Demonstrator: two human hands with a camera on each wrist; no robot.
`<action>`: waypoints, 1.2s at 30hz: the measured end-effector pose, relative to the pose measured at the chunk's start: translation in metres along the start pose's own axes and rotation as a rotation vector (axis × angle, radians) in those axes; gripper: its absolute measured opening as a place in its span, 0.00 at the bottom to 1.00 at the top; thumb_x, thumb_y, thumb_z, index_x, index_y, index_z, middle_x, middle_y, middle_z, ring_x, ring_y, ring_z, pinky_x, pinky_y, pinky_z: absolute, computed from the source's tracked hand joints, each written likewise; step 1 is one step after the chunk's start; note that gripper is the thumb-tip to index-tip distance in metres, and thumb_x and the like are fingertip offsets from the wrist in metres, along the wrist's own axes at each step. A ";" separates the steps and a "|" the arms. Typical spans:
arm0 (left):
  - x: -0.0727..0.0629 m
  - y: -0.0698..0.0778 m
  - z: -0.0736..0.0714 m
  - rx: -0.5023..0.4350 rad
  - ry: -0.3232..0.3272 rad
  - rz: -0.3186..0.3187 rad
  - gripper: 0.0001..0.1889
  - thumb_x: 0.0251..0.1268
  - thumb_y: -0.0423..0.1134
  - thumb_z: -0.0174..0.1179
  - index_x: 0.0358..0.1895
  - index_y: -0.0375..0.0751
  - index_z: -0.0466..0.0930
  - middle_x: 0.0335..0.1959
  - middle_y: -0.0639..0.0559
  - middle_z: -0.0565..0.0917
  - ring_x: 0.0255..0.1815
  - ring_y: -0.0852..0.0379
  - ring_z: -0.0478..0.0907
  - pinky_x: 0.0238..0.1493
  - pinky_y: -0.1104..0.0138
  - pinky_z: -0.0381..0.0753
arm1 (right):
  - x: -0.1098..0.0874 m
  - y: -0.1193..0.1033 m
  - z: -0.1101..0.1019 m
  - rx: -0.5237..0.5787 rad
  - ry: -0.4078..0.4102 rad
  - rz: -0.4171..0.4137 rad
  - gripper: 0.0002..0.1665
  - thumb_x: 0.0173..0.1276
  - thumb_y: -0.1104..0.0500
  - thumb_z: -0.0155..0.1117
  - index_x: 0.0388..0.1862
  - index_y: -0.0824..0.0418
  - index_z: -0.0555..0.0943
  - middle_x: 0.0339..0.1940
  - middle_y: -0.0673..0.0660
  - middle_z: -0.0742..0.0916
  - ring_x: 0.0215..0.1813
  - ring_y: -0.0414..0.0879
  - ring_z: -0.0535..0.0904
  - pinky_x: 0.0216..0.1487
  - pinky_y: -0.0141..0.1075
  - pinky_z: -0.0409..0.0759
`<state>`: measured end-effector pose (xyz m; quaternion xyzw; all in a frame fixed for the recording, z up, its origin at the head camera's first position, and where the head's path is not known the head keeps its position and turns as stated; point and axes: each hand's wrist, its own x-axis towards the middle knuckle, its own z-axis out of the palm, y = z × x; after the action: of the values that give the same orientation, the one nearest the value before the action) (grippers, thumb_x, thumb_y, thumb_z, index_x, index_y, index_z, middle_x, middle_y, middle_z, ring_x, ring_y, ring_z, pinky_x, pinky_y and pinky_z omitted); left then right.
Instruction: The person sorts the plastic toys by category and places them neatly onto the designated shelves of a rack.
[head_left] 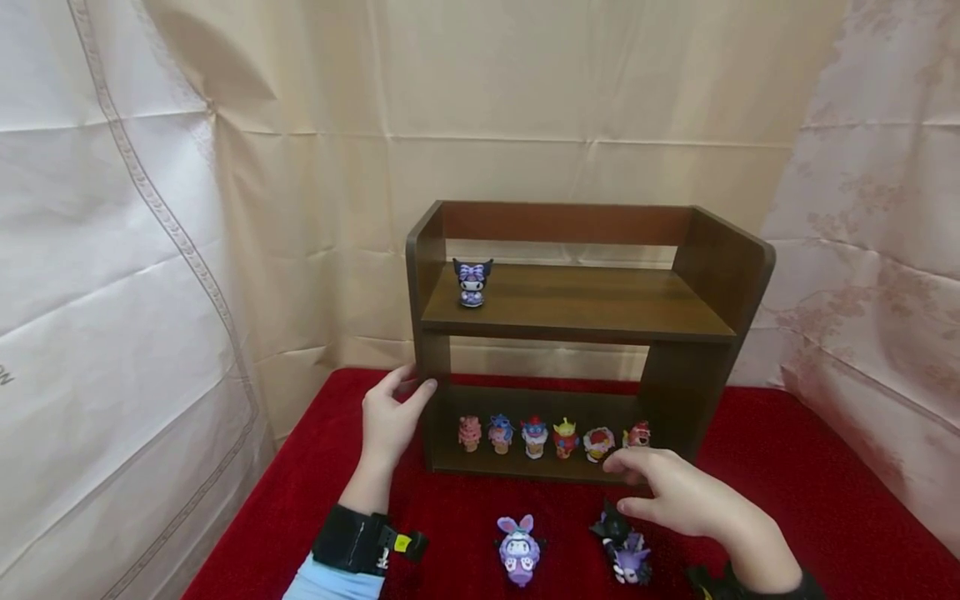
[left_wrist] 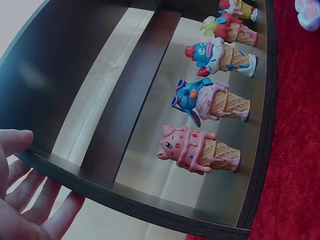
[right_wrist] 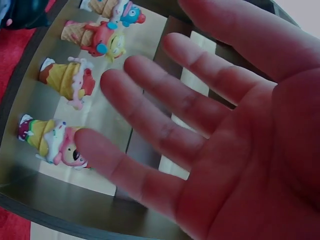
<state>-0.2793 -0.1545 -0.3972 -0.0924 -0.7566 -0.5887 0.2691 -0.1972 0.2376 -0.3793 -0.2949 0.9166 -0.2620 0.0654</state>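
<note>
My left hand (head_left: pixel 392 421) is at the left side panel of a dark brown two-tier shelf (head_left: pixel 577 325), thumb near its front edge and fingers along the outside. My right hand (head_left: pixel 678 492), fingers extended and holding nothing, hovers before the lower tier's right end. Below its thumb, a black-and-purple figurine (head_left: pixel 628 560) lies on the red cloth. Several ice-cream-cone figurines stand in a row on the lower tier, from a pink one (left_wrist: pixel 187 147) at left to a pink bear one (right_wrist: pixel 62 142) at right, partly covered by my right hand in the head view.
A black-eared figurine (head_left: pixel 472 283) stands at the upper tier's left end. On the red cloth (head_left: pixel 780 467), in front of the shelf, lies a purple bunny-eared figurine (head_left: pixel 518 550). Beige curtains (head_left: pixel 525 100) hang behind, with pale cloths at both sides.
</note>
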 end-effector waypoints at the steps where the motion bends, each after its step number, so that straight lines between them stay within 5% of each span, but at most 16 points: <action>1: 0.000 0.000 0.000 0.000 -0.001 0.001 0.20 0.66 0.37 0.70 0.59 0.36 0.84 0.54 0.41 0.86 0.51 0.47 0.84 0.41 0.68 0.83 | 0.000 0.001 0.000 0.005 -0.005 0.005 0.23 0.65 0.56 0.75 0.56 0.59 0.80 0.54 0.55 0.85 0.48 0.49 0.85 0.48 0.49 0.85; 10: 0.000 0.001 -0.001 0.011 0.008 -0.006 0.18 0.66 0.38 0.70 0.58 0.39 0.85 0.52 0.45 0.87 0.51 0.46 0.85 0.42 0.66 0.84 | 0.006 0.013 0.009 -0.001 -0.051 0.000 0.17 0.65 0.60 0.74 0.51 0.61 0.83 0.47 0.54 0.87 0.44 0.48 0.85 0.44 0.47 0.85; 19: 0.000 0.000 -0.001 0.020 0.002 -0.012 0.19 0.66 0.38 0.70 0.59 0.40 0.85 0.53 0.43 0.87 0.51 0.48 0.84 0.43 0.63 0.85 | 0.009 0.016 0.018 -0.047 -0.058 0.006 0.12 0.60 0.64 0.77 0.43 0.59 0.86 0.38 0.48 0.87 0.34 0.35 0.79 0.35 0.36 0.82; 36: 0.001 -0.001 0.000 0.005 0.000 -0.011 0.19 0.65 0.38 0.71 0.59 0.40 0.85 0.53 0.44 0.87 0.53 0.42 0.84 0.43 0.67 0.83 | 0.018 0.013 0.030 -0.089 -0.118 0.134 0.12 0.56 0.65 0.79 0.38 0.56 0.87 0.33 0.46 0.85 0.36 0.42 0.80 0.38 0.42 0.82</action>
<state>-0.2804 -0.1550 -0.3980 -0.0877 -0.7586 -0.5883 0.2662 -0.2099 0.2230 -0.4111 -0.2507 0.9395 -0.1980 0.1234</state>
